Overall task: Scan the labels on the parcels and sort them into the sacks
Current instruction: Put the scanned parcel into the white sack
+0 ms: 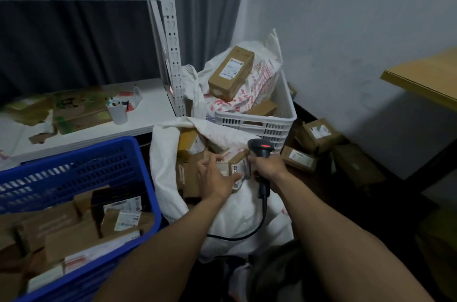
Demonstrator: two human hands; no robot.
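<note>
Gripping small parcel [236,165] w/ left hand [217,175], fingers curled round its near side, thumb over the top. Label turned up & to the right, prob. so the beam can reach it. Holding it just above the open mouth of white sack [163,165], by the right rim, likely so it's ready to drop once read. Clamping scanner [262,148] handle in right hand [268,165], fingers closed tight round it, head tipped down at label, v. close. More parcels waiting in blue crate [74,173].
</note>
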